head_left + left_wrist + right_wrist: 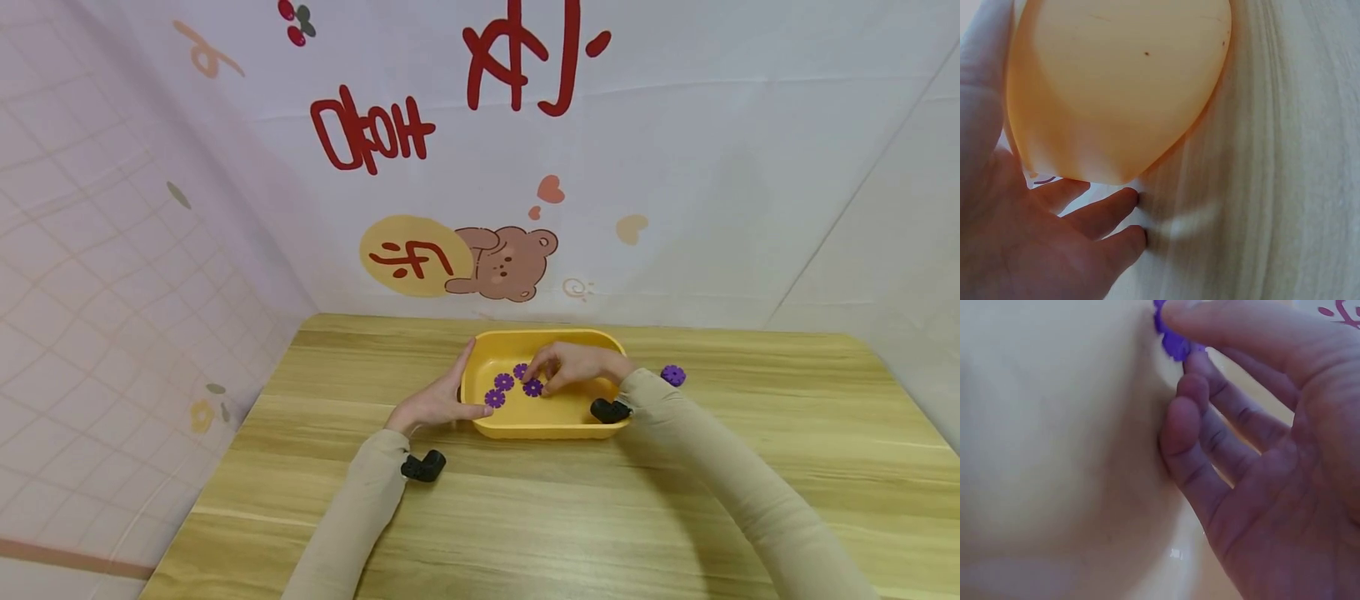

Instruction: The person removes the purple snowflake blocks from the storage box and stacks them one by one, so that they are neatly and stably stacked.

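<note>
A yellow plastic basin (547,431) stands on the table. The left hand (437,400) holds its left end, thumb at the front rim and index finger reaching the back corner; more of its fingers (1107,209) show at the basin's end wall in the left wrist view. Inside the basin, the right hand (576,364) pinches a purple notched plastic disc (1175,345) between thumb and fingertips. To its left lie similar purple discs, including one front disc (495,398) beside the left thumb and another disc (504,382) just behind it.
A purple notched piece (673,376) lies on the wooden table (525,517) right of the basin, behind the right forearm. Black wrist devices (423,467) sit on both sleeves. A printed cloth wall (675,167) rises behind the table's back edge.
</note>
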`<state>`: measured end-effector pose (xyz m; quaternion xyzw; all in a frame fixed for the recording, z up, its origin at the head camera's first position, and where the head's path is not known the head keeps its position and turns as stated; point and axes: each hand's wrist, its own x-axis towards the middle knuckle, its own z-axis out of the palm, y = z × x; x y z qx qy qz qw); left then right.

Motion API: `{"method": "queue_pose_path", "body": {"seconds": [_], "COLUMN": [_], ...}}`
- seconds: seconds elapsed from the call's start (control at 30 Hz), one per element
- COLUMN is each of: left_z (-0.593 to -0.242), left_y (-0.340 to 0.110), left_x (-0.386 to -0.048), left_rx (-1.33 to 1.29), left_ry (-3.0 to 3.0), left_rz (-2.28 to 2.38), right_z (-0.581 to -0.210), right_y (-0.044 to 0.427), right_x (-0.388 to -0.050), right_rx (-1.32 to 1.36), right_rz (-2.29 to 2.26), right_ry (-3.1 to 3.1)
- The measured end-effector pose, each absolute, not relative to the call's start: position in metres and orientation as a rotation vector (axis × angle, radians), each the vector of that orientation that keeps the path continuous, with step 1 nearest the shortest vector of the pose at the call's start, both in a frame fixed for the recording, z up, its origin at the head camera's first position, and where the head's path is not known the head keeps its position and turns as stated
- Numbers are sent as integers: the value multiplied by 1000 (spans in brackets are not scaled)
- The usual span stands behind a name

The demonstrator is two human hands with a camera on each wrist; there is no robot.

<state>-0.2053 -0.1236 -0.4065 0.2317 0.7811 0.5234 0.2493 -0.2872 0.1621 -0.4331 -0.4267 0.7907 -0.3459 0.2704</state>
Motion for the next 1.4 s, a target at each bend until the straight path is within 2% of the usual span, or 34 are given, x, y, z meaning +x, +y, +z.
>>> {"method": "queue_pose_path", "body": {"seconds": [0.27,0.63,1.4], "left_z": [-406,-436,-435], "left_y": [-123,-125,-125], "left_x": [-204,-218,-216], "left_rx": [618,617,587], "left_ry": [2098,2144,2219], "left_rz": [1453,1430,1391], "right_z": [-435,-437,-445], "right_y": [159,154,152], "right_x": [-286,-284,-287], "right_rx": [-1088,-1096,-1098], "right_rz": [-938,-936,-972], "right_ry": [2129,2139,2174]}}
